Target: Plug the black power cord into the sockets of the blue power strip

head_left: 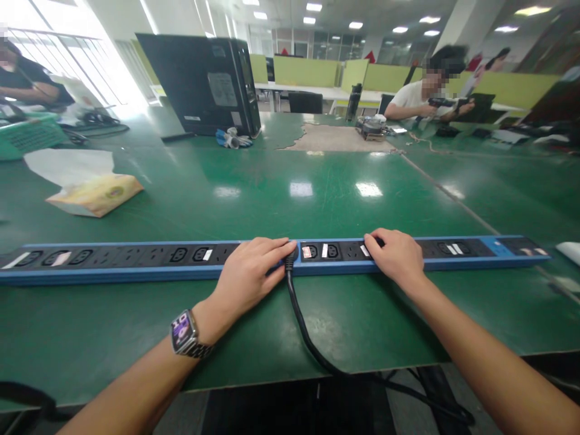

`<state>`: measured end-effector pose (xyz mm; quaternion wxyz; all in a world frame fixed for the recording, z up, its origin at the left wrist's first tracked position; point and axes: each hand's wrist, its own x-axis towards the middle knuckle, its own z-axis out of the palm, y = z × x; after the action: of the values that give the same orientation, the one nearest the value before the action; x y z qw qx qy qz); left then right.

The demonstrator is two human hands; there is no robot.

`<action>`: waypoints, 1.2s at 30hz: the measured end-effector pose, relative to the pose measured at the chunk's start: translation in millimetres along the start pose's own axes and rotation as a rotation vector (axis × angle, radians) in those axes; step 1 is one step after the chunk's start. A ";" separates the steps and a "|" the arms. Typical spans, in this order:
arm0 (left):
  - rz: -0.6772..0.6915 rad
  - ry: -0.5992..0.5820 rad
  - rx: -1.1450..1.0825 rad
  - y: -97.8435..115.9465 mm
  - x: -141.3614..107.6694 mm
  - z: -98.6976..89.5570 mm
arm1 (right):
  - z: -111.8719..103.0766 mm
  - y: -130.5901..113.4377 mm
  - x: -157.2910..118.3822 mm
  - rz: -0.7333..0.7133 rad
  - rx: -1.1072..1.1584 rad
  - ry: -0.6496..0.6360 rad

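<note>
A long blue power strip (pixel 254 270) with black sockets lies across the green table in front of me. Near its middle, the black plug (pixel 290 257) sits at a socket, its cable running down over the table's front edge. My left hand (pixel 251 266), with a watch on the wrist, is closed around this plug, fingertips on top and thumb at its near side. Further right, my right hand (pixel 396 254) grips the strip, thumb and fingers bent over its top. Whatever lies beneath the right fingers is hidden. Small white labels mark several sockets.
A tissue pack (pixel 97 190) lies at the left, below a green basket (pixel 31 136). Behind stand a black computer case (pixel 199 84) and gloves (pixel 233 138). The black cable (pixel 312 347) hangs off the front edge. A person (pixel 421 90) sits at the far right, another at far left.
</note>
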<state>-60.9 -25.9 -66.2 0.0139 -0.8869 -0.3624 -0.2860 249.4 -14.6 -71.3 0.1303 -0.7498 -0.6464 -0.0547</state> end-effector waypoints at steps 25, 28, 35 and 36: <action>-0.015 0.005 -0.227 53.1 78.8 41.6 | 0.1 -0.9 -0.8 -0.019 -0.012 0.038; -0.042 -0.061 -0.249 55.7 81.5 53.8 | 0.3 -1.1 -1.1 -0.032 -0.011 0.054; -0.036 -0.053 -0.207 60.1 83.6 54.3 | -1.4 -2.5 -1.8 -0.024 0.005 0.058; -0.033 -0.053 -0.199 61.0 84.0 54.0 | -1.5 -2.4 -1.9 -0.026 0.007 0.056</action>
<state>53.8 -4.9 -56.7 -0.0883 -0.8852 -0.3469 -0.2972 246.8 -16.5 -70.0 0.1505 -0.7390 -0.6523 -0.0752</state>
